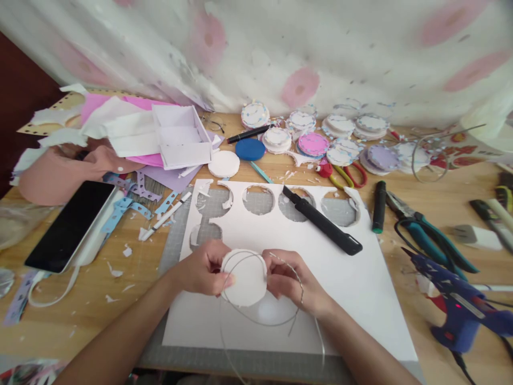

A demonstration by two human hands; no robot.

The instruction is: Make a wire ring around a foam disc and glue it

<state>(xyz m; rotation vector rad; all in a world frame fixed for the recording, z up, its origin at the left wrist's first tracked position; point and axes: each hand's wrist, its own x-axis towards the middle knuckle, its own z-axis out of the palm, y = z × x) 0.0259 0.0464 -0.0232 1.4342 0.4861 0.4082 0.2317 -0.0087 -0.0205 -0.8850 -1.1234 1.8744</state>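
My left hand [204,269] pinches the left edge of a white foam disc [245,278], and my right hand [289,282] grips its right edge together with a thin silver wire [276,322] that loops around the disc and trails toward me. Both hands hover over a white foam sheet [352,289] with several round holes cut along its far edge. The sheet lies on a grey cutting mat [170,243].
A black craft knife [323,220] lies on the sheet. To the right are a black marker [379,207], teal pliers [428,232] and a blue glue gun [460,307]. Decorated foam rounds [312,143] and red-handled scissors [342,174] sit behind. A phone [70,224] rests at left.
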